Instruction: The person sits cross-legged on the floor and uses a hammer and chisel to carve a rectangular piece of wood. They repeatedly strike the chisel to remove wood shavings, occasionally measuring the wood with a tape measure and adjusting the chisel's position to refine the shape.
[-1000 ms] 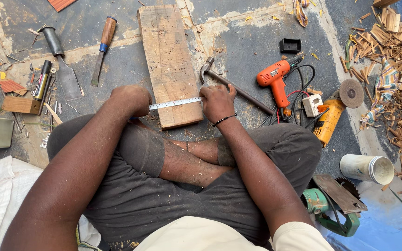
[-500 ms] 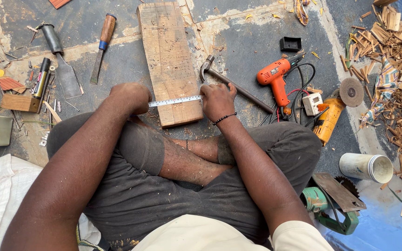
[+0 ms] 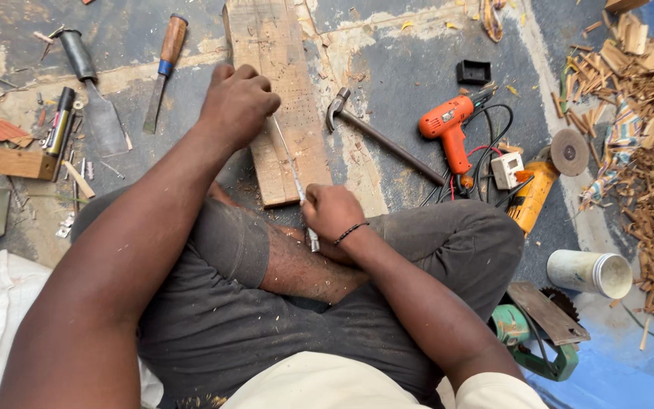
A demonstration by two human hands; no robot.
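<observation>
Left hand [image 3: 240,102] presses the thin metal tape measure [image 3: 291,163] onto the worn wooden plank [image 3: 281,98], fingers curled. Right hand [image 3: 332,212] pinches its near end. Measuring underway; no mark visible.

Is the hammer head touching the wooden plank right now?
Apart. In the head view, a strip of bare floor shows between the hammer head and the wooden plank's right edge.
</observation>
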